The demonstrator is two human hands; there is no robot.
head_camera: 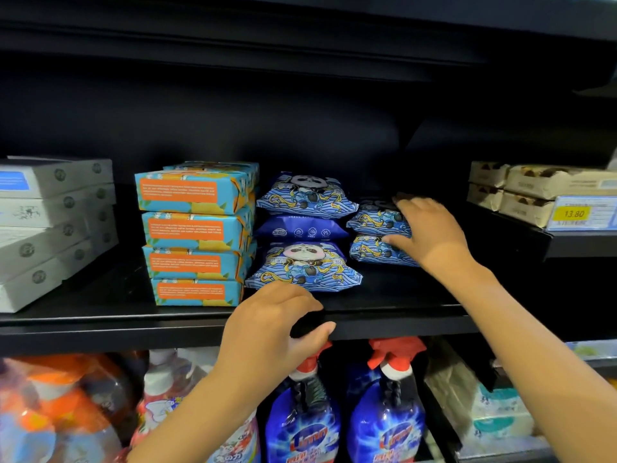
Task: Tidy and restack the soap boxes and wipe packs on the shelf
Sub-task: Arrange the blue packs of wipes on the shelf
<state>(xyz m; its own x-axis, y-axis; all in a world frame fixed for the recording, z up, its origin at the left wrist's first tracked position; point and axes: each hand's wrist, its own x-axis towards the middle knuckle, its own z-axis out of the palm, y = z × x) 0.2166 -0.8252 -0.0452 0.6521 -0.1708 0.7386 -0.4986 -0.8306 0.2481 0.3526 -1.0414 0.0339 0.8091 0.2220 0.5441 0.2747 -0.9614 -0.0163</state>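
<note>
Several blue-and-orange soap boxes (195, 233) stand in a neat stack on the black shelf (100, 324). Right beside them lie three blue panda wipe packs (305, 262), stacked. A second, shorter stack of two wipe packs (374, 228) sits further right and back. My right hand (427, 230) grips this short stack from the right side, with fingers over the top pack and the thumb against the lower one. My left hand (273, 324) holds the shelf's front edge, fingers curled on top and the thumb underneath.
Grey flat boxes (50, 222) are piled unevenly at the left end. Beige boxes (521, 192) and a yellow price tag (574, 213) sit on a raised shelf at the right. Below stand blue spray bottles (303, 416) with red triggers, detergent bottles and tissue packs.
</note>
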